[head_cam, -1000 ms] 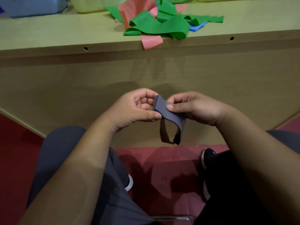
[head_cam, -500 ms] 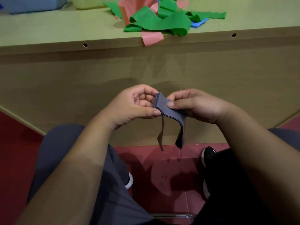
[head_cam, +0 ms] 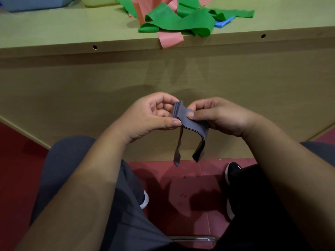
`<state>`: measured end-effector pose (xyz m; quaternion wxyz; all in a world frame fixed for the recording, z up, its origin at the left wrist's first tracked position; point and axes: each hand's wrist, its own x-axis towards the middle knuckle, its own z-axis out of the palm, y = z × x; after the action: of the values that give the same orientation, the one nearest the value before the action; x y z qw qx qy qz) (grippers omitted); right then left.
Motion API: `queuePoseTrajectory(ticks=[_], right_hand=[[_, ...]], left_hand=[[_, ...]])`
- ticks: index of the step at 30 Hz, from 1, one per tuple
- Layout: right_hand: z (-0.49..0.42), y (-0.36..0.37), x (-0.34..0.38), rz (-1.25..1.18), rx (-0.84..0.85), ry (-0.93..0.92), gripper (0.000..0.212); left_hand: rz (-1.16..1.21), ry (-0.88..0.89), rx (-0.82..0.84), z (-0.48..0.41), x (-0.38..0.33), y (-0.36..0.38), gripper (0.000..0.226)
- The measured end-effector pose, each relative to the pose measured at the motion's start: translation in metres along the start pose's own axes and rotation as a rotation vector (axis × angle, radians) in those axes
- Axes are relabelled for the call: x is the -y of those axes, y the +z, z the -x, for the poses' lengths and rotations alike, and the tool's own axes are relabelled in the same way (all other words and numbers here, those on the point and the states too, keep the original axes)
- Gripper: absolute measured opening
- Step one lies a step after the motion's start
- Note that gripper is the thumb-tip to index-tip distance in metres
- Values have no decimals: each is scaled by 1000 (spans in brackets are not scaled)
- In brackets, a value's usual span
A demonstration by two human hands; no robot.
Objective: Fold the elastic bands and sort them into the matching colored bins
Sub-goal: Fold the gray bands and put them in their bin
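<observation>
Grey elastic band, mid-fold, pinched between left hand and right hand thumbs and fingers; loose ends hang below the pinch. Next: finish folding, find the matching bin.

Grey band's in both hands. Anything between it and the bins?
Yes: the loose pile of bands lies on the table straight ahead of the grey band. Only a blue bin and a yellowish bin show; no grey bin visible.
</observation>
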<state>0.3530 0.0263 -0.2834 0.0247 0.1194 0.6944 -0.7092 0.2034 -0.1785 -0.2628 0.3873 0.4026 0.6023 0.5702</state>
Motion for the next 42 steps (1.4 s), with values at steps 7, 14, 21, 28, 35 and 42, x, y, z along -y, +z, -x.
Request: queuePoseTrajectory(ticks=[7, 14, 21, 28, 35, 42], right_hand=[[-1, 1, -2, 20, -24, 26, 34], [-4, 4, -1, 45, -138, 62, 19], [-9, 10, -3, 4, -245, 11, 29], [-6, 17, 2, 9, -208, -64, 18], [-3, 26, 7, 209, -331, -112, 12], [-6, 29, 4, 343, -522, -223, 16]], left_hand=[[-27, -3, 2, -1, 2, 0, 58], [-211, 47, -107, -2, 7, 13, 61], [-256, 118, -274, -10, 13, 20, 45], [-221, 164, -396, -14, 14, 17, 34], [-193, 187, -430, -14, 15, 13, 28], [-57, 169, -448, -18, 17, 16, 31]])
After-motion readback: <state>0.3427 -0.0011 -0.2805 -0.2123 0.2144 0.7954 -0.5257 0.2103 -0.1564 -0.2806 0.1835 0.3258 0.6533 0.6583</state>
